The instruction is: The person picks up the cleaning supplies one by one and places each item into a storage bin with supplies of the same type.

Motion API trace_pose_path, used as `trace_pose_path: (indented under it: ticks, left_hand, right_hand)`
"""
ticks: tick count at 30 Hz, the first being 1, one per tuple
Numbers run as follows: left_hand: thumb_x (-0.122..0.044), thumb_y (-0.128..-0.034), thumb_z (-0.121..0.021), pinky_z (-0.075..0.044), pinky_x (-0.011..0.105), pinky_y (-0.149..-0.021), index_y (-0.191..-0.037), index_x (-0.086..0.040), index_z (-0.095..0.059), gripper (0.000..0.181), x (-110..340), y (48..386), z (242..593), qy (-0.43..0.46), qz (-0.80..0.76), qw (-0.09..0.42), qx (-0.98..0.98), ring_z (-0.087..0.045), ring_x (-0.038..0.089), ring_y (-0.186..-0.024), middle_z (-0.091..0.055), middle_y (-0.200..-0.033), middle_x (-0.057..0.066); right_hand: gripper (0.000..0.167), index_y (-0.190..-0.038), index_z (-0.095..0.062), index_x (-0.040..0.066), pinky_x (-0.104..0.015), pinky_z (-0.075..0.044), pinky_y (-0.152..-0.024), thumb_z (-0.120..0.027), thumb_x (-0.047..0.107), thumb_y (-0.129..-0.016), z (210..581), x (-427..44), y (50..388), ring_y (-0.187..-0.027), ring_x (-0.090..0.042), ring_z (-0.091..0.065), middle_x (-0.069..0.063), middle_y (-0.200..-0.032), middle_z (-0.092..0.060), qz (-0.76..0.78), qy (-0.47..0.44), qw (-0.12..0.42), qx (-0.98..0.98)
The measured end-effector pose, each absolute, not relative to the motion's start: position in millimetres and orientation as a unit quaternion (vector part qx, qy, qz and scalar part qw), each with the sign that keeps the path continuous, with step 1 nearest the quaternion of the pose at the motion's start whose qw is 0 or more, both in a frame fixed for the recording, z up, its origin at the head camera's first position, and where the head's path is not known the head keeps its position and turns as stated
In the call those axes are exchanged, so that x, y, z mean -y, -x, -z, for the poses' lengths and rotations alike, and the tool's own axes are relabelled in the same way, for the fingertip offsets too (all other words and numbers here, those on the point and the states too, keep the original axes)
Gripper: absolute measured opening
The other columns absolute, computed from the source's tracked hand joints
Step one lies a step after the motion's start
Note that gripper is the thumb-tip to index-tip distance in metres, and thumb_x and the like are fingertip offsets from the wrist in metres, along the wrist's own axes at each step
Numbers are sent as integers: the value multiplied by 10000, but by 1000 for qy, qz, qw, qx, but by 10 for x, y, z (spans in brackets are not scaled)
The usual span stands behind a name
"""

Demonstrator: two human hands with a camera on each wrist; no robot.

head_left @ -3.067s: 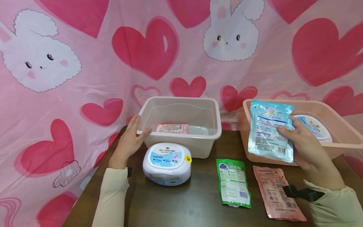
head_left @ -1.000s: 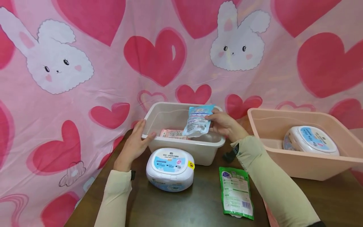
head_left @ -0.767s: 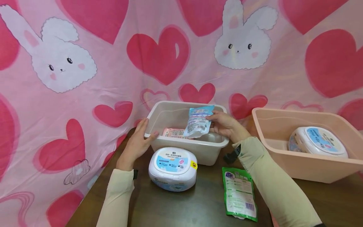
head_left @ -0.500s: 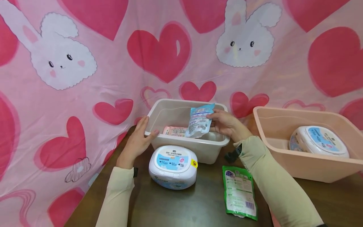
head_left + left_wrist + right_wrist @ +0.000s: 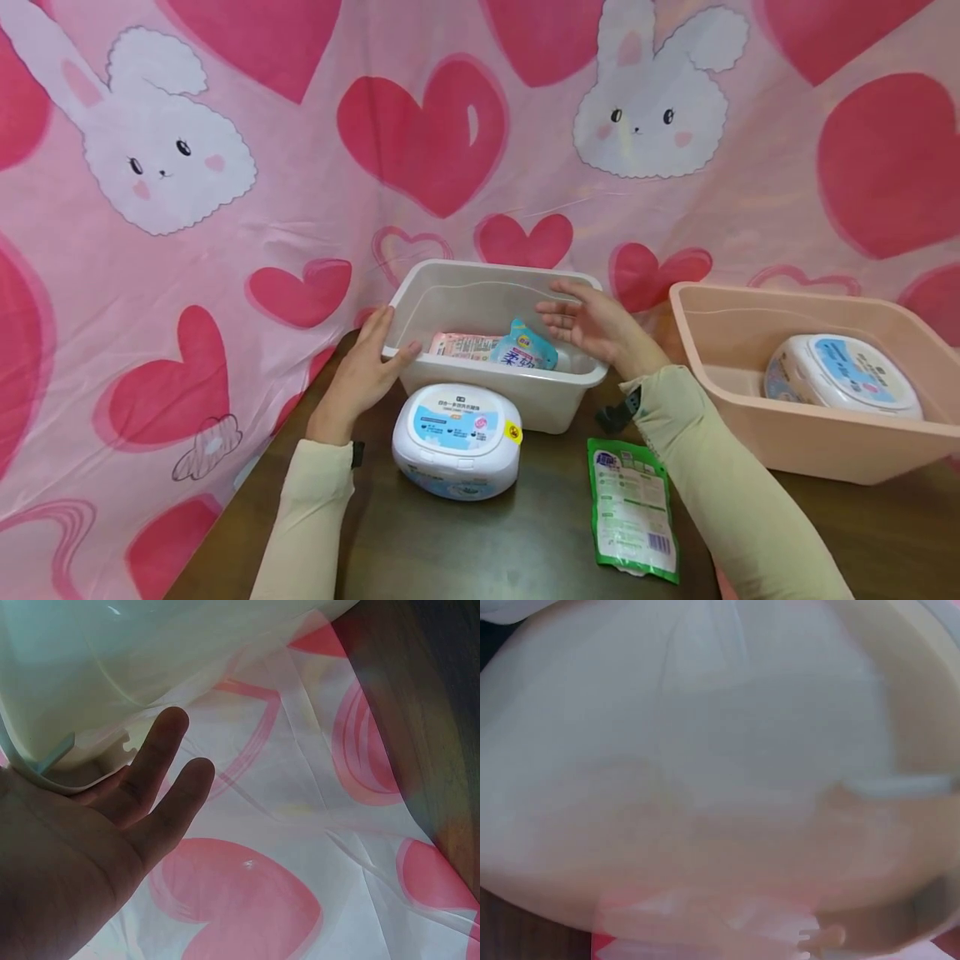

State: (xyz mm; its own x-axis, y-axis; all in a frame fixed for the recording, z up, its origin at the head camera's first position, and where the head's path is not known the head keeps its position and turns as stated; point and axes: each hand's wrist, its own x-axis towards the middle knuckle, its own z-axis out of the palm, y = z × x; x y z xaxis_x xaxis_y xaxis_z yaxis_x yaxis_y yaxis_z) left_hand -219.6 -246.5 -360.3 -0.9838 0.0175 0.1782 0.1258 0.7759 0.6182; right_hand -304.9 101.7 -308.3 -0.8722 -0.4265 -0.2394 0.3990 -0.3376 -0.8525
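In the head view my left hand [image 5: 360,375] rests at the front left corner of the grey bin [image 5: 480,371], thumb near the front rim. The left wrist view shows the fingers of that hand [image 5: 90,840] straight and spread beside the bin's wall. My right hand [image 5: 596,329] is over the bin's right side, fingers apart and holding nothing. Inside the bin, a blue pouch [image 5: 525,348] lies to the right of a pink pouch [image 5: 461,345], below my right hand. The right wrist view is blurred, mostly a pale surface.
A white oval tub [image 5: 457,442] stands just in front of the grey bin. Right of it, a green pouch [image 5: 633,508] lies on the table [image 5: 450,550]. The peach bin [image 5: 810,433] at the right holds another white tub [image 5: 847,375]. A heart-patterned cloth hangs behind.
My right hand brought the blue pouch from the right into the grey bin and let it go; it now lies lower, other side showing. My left hand stays at the bin's corner.
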Motion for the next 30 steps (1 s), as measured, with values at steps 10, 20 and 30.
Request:
trace_pose_path:
  ticks: [10, 20, 30]
  left_hand:
    - [-730, -912, -511, -252, 712, -1088, -1642, -179, -104, 1001, 2458, 2203, 3599, 37, 330, 72, 940, -250, 453, -1453, -112, -1673, 117]
    - [-743, -907, -500, -235, 740, -1070, -1642, -198, -53, 1018, 2508, 2176, 3560, 28, 331, 55, 942, -207, 472, -1465, -68, -1682, 110]
    - [-725, -918, -500, -234, 759, -1048, -1640, -178, -42, 1016, 2488, 2186, 3558, 36, 331, 53, 942, -181, 500, -1464, -55, -1677, 147]
  right_hand:
    - [266, -1303, -533, 142, -312, -579, -811, -513, 272, -1071, 2957, -1147, 2767, -855, -209, -675, -80, -1025, -700, 788, 95, 191, -577]
    - [202, -1239, -582, 119, -329, -589, -757, -463, 162, -1081, 2741, -1427, 2297, -809, -216, -673, -93, -996, -704, 726, 195, 160, -640]
    - [246, -1294, -570, 74, -344, -602, -750, -448, 91, -1081, 2889, -1847, 1854, -819, -215, -682, -130, -1025, -695, 696, 273, 147, -648]
